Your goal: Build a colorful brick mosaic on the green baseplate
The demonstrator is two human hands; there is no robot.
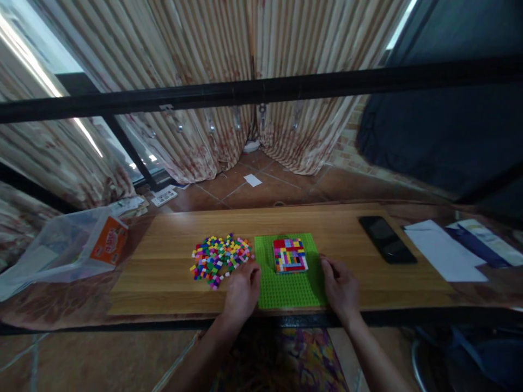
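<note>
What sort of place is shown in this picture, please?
It looks like a room in a home, though I cannot be certain: long patterned curtains hang down to a reddish-brown tiled floor, and small colourful toy bricks lie on a wood-grain board.

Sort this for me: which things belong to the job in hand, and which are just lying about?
Job, it seems:
green baseplate
brick stack on it
loose bricks by the left hand

Likely just lying about:
phone
white papers
plastic box

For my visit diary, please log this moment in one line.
left hand: beside brick pile; right hand: by green baseplate; brick block: on baseplate
</note>
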